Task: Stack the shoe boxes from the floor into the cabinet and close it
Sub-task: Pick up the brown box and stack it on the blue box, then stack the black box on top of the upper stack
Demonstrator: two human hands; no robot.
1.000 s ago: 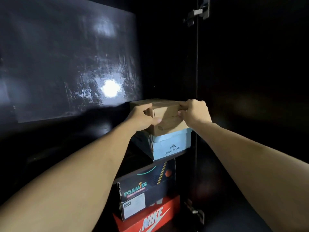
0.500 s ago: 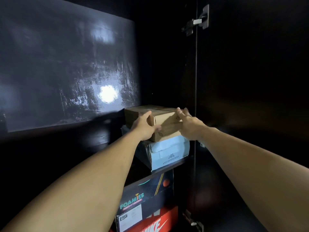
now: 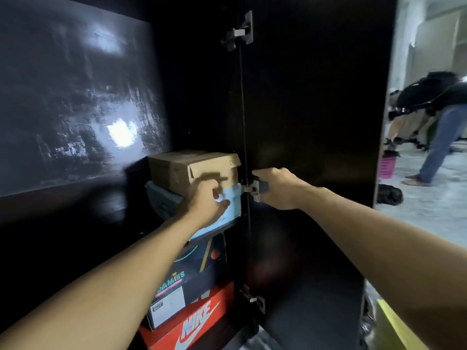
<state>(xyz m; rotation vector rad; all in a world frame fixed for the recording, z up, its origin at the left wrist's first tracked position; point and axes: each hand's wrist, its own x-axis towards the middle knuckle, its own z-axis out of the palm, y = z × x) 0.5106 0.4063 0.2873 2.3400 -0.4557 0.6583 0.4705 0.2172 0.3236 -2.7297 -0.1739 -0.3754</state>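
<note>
With the brown box point(image 3: 192, 168) set atop the blue box point(image 3: 233, 203) on the cabinet shelf, the left hand point(image 3: 204, 200) hovers empty, fingers loose; the right hand point(image 3: 275, 188), open, reaches toward the open door point(image 3: 316, 122). Closing remains.

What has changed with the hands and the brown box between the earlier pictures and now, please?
Both hands have let go of the brown box, which now rests further back on the light blue box. The left hand has dropped in front of the blue box; the right hand has moved right, toward the open door by its hinge. The lower boxes have stayed put.
</note>
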